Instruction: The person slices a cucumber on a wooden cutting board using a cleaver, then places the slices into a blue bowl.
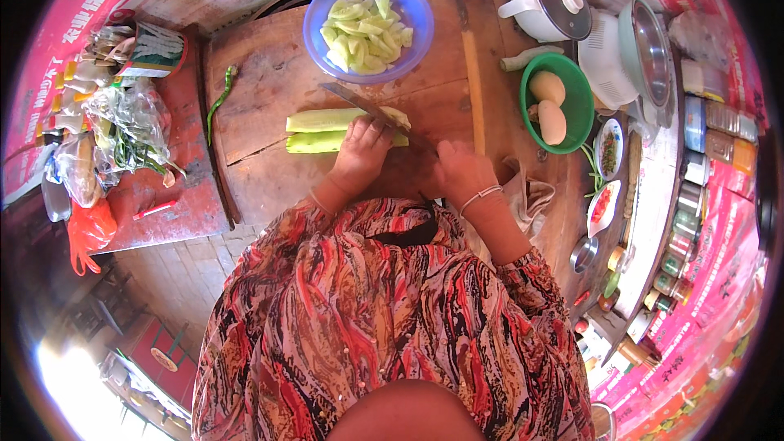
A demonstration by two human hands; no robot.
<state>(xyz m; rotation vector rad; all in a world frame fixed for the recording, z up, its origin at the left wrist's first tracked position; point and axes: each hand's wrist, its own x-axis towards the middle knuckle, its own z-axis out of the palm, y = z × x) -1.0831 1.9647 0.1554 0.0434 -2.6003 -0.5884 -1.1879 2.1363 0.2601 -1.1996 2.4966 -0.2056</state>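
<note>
My right hand (463, 173) is closed around the handle of a kitchen knife (367, 105), whose long blade points up and left across a pale green peeled gourd or cucumber half. My left hand (365, 148) presses its fingertips on the right part of two such lengths, an upper vegetable half (318, 119) and a lower vegetable half (313, 142), lying side by side on the wooden board (263, 98). The blade rests beside my left fingertips. Beyond them, a blue plastic bowl (310, 43) holds many cut pale green pieces. Much of the knife handle is hidden.
A green bowl (528, 116) with brown eggs or round vegetables is at right, near a white lidded pot (531, 9), a small dish of chopped red pepper (603, 208) and a metal cup (584, 254). A green chili (220, 101) lies left. Plastic bags (128, 116) sit on the red table.
</note>
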